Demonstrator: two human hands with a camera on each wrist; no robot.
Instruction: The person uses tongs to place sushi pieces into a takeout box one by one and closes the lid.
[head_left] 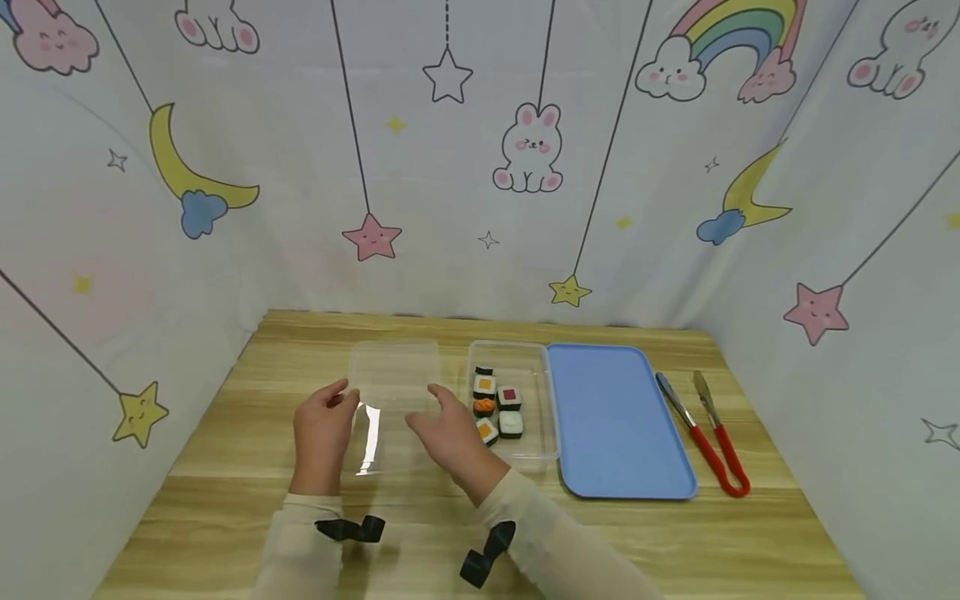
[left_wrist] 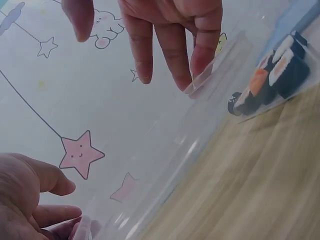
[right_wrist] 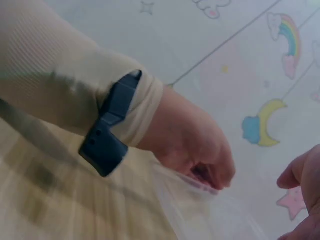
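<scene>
A clear plastic lid [head_left: 395,367] lies between my two hands, left of a clear container [head_left: 536,437] with several sushi pieces [head_left: 510,425] in it. My left hand [head_left: 324,437] holds the lid's left edge, its fingers curled at the rim and its thumb held apart. At the opposite edge, my right hand [head_left: 459,437] touches the lid with extended fingers [left_wrist: 172,52], its thumb spread away from them. The lid's corner overlaps those fingertips in the left wrist view. The sushi sits in the container's left half, partly beside my right hand.
A blue tray [head_left: 618,425] lies right of the container, close against its side. Red-handled tongs [head_left: 708,450] rest beyond the tray, jaws spread and pointing away from me. A patterned white curtain [head_left: 450,167] encloses the wooden table [head_left: 225,433] at the back and sides.
</scene>
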